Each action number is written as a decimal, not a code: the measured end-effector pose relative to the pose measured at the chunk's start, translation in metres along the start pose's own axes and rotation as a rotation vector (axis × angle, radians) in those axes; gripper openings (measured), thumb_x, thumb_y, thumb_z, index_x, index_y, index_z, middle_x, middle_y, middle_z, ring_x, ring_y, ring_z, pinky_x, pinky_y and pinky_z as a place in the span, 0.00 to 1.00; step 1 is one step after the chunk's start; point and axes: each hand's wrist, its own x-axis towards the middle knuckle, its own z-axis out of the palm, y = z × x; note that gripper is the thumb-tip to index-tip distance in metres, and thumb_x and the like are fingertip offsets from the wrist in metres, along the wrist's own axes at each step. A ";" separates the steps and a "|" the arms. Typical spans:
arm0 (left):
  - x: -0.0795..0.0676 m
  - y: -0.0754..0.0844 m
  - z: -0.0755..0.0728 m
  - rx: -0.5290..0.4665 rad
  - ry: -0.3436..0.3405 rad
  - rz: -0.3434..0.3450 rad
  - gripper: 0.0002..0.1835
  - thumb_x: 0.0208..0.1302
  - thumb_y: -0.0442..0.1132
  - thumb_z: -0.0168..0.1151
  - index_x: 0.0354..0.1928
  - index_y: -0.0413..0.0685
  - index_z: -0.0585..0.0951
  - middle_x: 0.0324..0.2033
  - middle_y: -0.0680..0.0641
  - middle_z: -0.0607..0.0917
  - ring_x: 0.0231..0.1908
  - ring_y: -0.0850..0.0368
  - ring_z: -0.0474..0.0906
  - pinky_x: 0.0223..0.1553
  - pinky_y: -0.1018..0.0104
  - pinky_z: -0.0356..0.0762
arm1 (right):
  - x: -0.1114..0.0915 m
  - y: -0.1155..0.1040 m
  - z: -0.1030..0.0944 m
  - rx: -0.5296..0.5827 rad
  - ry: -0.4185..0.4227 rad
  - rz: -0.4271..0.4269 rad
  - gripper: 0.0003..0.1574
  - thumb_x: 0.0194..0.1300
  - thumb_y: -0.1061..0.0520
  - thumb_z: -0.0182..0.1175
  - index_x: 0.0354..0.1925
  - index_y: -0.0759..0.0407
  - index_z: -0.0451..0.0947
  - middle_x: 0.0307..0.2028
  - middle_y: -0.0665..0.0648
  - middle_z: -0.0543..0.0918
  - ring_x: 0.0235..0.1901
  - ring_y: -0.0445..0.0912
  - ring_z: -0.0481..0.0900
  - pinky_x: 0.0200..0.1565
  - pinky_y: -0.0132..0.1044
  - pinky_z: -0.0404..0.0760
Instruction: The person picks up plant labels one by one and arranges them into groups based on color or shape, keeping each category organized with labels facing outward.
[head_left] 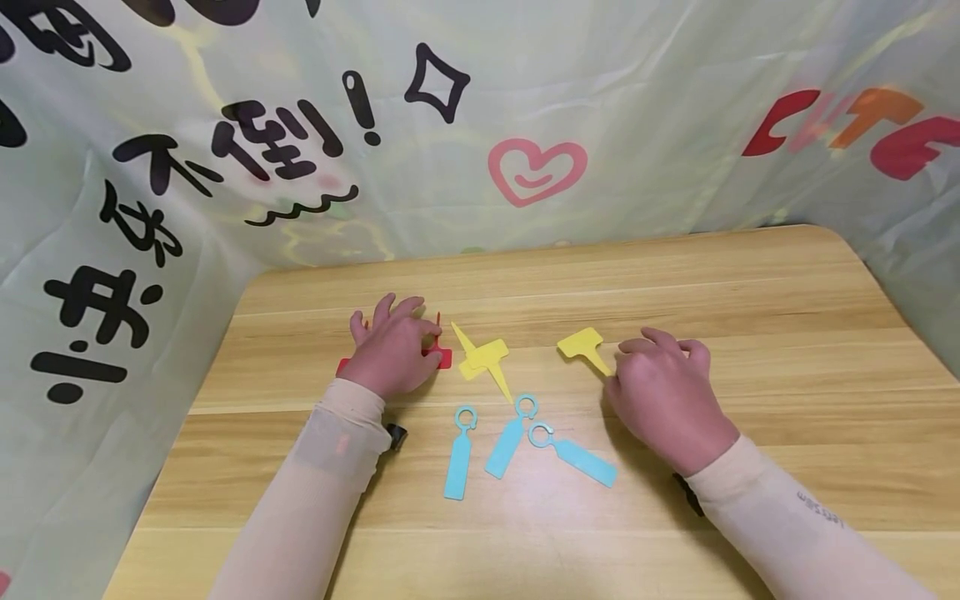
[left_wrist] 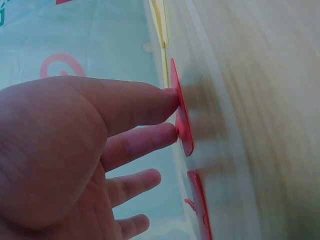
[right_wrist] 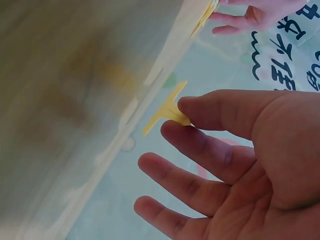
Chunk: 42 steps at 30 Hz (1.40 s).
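Observation:
My left hand (head_left: 393, 354) is at the left of the table, thumb and index fingertips on a red T-shaped plant label (left_wrist: 184, 127), apparently pinching it close to the tabletop; its other fingers are spread. Another red label (left_wrist: 201, 207) lies beside it, mostly hidden under that hand in the head view. On the right, my right hand (head_left: 663, 396) pinches the narrow stem of a yellow T-shaped plant label (head_left: 581, 342) between thumb and index finger. Between the hands, yellow T-shaped labels (head_left: 484, 357) lie crossed over each other.
Nearer the front lie three light-blue tags with ring ends: an upright-lying blue tag (head_left: 457, 467), a slanted blue tag (head_left: 505, 447) and a blue tag (head_left: 585, 462) angled right. The wooden table (head_left: 787, 333) meets a printed cloth (head_left: 637, 125) at the back and left.

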 end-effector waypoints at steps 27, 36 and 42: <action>0.000 0.000 -0.001 -0.010 -0.002 -0.004 0.17 0.66 0.49 0.64 0.55 0.63 0.88 0.75 0.49 0.64 0.77 0.34 0.45 0.64 0.23 0.35 | 0.005 0.031 -0.013 0.014 -0.023 0.197 0.25 0.53 0.63 0.63 0.07 0.51 0.65 0.12 0.51 0.68 0.47 0.70 0.75 0.52 0.78 0.51; -0.001 -0.001 -0.002 -0.021 -0.015 -0.003 0.16 0.66 0.48 0.63 0.55 0.63 0.88 0.75 0.49 0.64 0.77 0.34 0.43 0.64 0.23 0.34 | 0.003 0.037 -0.014 0.014 -0.047 0.241 0.26 0.52 0.63 0.62 0.06 0.52 0.63 0.10 0.52 0.64 0.44 0.69 0.73 0.53 0.78 0.51; -0.001 0.000 -0.002 -0.025 -0.021 -0.002 0.16 0.66 0.49 0.63 0.55 0.62 0.88 0.75 0.49 0.63 0.77 0.34 0.43 0.64 0.22 0.34 | 0.003 0.039 -0.014 0.003 -0.067 0.254 0.24 0.50 0.65 0.59 0.06 0.53 0.62 0.11 0.54 0.64 0.37 0.65 0.72 0.53 0.77 0.51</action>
